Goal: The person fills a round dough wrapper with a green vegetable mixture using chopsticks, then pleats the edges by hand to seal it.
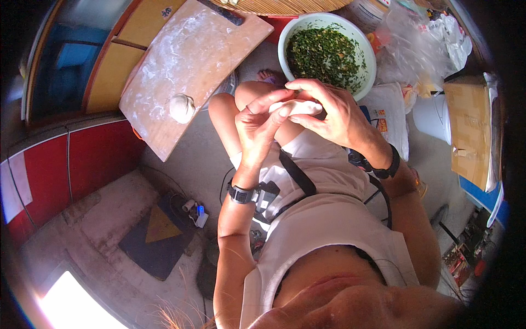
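Above the lap, my left hand (258, 125) and my right hand (347, 115) hold a piece of white dough (304, 107) between them. The thumbs and fingertips of both hands press along its edge; whether anything is inside it is hidden. Just beyond the hands stands a pale green bowl (372, 61) with a chopped green leafy filling (324, 51) in it. To the left, a floured wooden board (201, 49) carries a rounded lump of dough with a pleated side (181, 108) near its close end.
A dark-handled tool (230, 15) lies at the board's far end. Behind the bowl is a woven tray (283, 6). Plastic bags (423, 53), a white bucket (431, 117) and a cardboard box (470, 127) stand at right. Red cabinet doors (107, 156) line the left.
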Demonstrator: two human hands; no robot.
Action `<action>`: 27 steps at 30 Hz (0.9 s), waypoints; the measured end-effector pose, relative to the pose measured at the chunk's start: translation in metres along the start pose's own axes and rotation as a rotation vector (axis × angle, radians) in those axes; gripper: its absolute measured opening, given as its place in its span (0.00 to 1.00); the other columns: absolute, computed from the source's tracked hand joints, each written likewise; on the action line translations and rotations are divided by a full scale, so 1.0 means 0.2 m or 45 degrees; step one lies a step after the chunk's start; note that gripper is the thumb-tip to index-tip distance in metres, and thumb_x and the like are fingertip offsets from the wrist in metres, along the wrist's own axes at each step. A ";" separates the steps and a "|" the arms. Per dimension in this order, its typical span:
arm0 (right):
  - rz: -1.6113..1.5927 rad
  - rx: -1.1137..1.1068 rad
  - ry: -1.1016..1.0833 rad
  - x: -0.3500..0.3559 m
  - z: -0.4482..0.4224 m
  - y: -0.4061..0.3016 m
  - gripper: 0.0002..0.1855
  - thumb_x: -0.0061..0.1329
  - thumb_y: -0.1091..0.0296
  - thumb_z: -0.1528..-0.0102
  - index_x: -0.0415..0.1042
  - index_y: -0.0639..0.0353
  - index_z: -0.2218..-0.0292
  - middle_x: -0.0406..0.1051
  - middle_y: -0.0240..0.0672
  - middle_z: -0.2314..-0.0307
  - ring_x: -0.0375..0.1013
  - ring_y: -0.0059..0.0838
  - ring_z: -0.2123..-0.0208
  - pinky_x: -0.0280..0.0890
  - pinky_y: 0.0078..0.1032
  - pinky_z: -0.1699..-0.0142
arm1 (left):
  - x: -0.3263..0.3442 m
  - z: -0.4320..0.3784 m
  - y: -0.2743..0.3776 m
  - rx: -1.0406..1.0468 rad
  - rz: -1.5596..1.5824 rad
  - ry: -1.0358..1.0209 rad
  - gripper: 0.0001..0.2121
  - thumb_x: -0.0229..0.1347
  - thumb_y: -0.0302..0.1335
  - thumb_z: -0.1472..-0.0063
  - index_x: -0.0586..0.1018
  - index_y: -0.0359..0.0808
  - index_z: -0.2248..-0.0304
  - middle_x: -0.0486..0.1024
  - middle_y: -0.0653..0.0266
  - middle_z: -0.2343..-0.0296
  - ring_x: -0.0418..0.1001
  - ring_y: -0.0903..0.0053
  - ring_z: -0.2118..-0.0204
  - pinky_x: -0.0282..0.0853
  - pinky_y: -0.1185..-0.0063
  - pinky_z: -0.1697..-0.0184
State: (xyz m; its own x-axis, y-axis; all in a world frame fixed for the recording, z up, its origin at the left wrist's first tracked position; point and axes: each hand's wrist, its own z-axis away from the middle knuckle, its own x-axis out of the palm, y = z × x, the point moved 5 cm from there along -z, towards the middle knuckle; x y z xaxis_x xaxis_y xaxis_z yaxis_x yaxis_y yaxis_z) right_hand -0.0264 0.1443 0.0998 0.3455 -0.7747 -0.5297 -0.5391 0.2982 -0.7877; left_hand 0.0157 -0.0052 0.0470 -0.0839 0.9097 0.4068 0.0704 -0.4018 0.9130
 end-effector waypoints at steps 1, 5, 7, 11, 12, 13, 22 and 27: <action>-0.005 0.031 -0.018 0.00 0.00 0.00 0.27 0.60 0.73 0.52 0.66 0.60 0.50 0.75 0.40 0.63 0.77 0.38 0.63 0.71 0.29 0.60 | -0.02 0.00 -0.01 -0.002 0.000 -0.001 0.11 0.57 0.22 0.39 0.78 0.27 0.58 0.79 0.56 0.61 0.76 0.77 0.60 0.71 0.77 0.53; 0.060 0.023 -0.036 0.00 0.00 -0.01 0.24 0.60 0.73 0.53 0.68 0.61 0.54 0.75 0.39 0.65 0.77 0.37 0.64 0.71 0.28 0.60 | -0.03 0.02 -0.02 -0.014 -0.078 -0.013 0.09 0.57 0.23 0.39 0.78 0.29 0.59 0.78 0.57 0.61 0.75 0.77 0.60 0.71 0.78 0.53; 0.021 0.037 -0.010 0.00 0.00 -0.01 0.23 0.61 0.73 0.53 0.68 0.61 0.55 0.75 0.39 0.65 0.77 0.38 0.64 0.71 0.28 0.61 | -0.02 0.03 -0.02 0.097 0.024 0.093 0.08 0.56 0.23 0.39 0.79 0.29 0.61 0.78 0.58 0.62 0.75 0.77 0.59 0.71 0.77 0.53; 0.000 -0.015 0.052 -0.03 0.00 -0.01 0.23 0.62 0.73 0.54 0.68 0.60 0.56 0.75 0.39 0.65 0.77 0.37 0.65 0.72 0.27 0.62 | 0.00 0.02 -0.01 0.068 0.173 0.057 0.09 0.58 0.22 0.40 0.79 0.29 0.60 0.78 0.59 0.62 0.75 0.78 0.59 0.71 0.78 0.54; -0.001 -0.015 0.051 -0.03 0.00 -0.01 0.23 0.62 0.73 0.54 0.68 0.60 0.56 0.75 0.39 0.65 0.77 0.37 0.65 0.72 0.27 0.62 | 0.01 0.01 0.00 0.055 0.081 -0.009 0.09 0.58 0.21 0.41 0.79 0.29 0.60 0.78 0.59 0.62 0.75 0.78 0.59 0.71 0.78 0.54; 0.041 -0.024 0.033 -0.02 0.00 -0.02 0.23 0.62 0.73 0.54 0.68 0.60 0.56 0.75 0.39 0.64 0.77 0.37 0.66 0.72 0.27 0.62 | 0.02 0.00 0.01 0.043 -0.011 -0.075 0.10 0.59 0.21 0.41 0.79 0.30 0.60 0.78 0.59 0.62 0.75 0.78 0.60 0.71 0.79 0.54; 0.023 0.078 0.063 -0.02 0.01 -0.02 0.19 0.60 0.72 0.53 0.71 0.58 0.58 0.76 0.37 0.67 0.78 0.35 0.68 0.72 0.26 0.64 | 0.00 0.03 -0.05 0.058 0.039 0.058 0.08 0.59 0.22 0.42 0.80 0.29 0.62 0.78 0.56 0.61 0.75 0.75 0.57 0.70 0.76 0.51; 0.038 0.032 0.164 -0.06 0.00 -0.01 0.15 0.59 0.68 0.50 0.75 0.57 0.60 0.77 0.35 0.70 0.76 0.26 0.73 0.70 0.22 0.68 | 0.07 0.02 -0.06 -0.033 0.311 -0.029 0.22 0.62 0.22 0.45 0.73 0.30 0.50 0.74 0.53 0.54 0.72 0.72 0.51 0.70 0.76 0.50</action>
State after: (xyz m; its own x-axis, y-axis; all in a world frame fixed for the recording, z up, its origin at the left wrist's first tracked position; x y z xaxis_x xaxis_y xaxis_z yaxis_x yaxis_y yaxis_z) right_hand -0.0291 0.1541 0.1078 0.2272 -0.8297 -0.5098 -0.5276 0.3351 -0.7806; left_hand 0.0173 0.0119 0.0418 -0.0452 0.7870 0.6153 0.0604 -0.6127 0.7880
